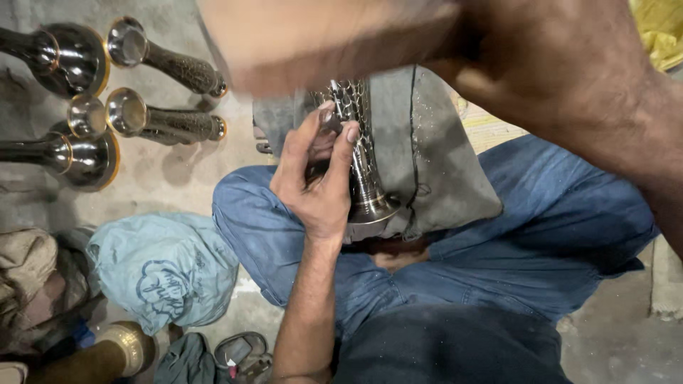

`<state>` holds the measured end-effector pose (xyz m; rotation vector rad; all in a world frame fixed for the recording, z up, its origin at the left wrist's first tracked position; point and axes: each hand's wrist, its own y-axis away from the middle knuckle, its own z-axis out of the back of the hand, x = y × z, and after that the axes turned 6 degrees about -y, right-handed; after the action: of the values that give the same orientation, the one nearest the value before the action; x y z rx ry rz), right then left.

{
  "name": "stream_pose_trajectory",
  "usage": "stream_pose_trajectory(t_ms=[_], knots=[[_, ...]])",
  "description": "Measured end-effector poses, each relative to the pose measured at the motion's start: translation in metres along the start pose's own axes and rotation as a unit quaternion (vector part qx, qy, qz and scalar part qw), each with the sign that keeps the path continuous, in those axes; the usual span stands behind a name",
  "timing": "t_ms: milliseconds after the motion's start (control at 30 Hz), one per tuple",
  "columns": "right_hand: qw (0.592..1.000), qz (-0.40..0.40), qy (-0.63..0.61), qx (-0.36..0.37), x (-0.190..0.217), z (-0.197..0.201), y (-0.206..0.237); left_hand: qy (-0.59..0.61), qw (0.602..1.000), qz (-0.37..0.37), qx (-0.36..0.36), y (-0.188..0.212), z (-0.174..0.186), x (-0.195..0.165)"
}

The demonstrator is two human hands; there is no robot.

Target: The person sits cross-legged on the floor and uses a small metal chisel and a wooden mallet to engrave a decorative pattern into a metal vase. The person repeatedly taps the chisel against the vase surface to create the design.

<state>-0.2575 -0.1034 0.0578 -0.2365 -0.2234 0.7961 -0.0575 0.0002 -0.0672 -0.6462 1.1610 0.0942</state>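
Head view, nearest first: I see the left hand (316, 188) with its grip closed around the patterned metal vase (361, 153), which lies across the lap on a grey cloth (434, 153), flared base toward the body. Above it, the right hand (320, 39) is a blur; I cannot tell its grip. Farther left, finished metal vases (107, 107) lie on the floor (178, 178) beside a blue cloth bag (163, 267).

silver honeycomb-patterned vase (359, 153); grey cloth (434, 156) | blue jeans (541, 227); teal bag (163, 267)
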Motion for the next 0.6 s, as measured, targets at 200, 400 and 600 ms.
stream_pose_trajectory(t_ms=[200, 400, 600], knots=[[0.985, 0.11, 0.129, -0.011, 0.009, 0.017, -0.01, -0.062, 0.998, -0.027, -0.002, -0.003, 0.003, 0.002], [0.995, -0.045, -0.044, 0.083, 0.009, 0.012, -0.009, -0.017, 1.0, -0.01, 0.008, -0.004, 0.003, -0.001], [0.997, 0.031, 0.059, 0.025, 0.014, 0.013, -0.007, 0.007, 1.0, -0.002, 0.012, -0.006, 0.003, -0.001]])
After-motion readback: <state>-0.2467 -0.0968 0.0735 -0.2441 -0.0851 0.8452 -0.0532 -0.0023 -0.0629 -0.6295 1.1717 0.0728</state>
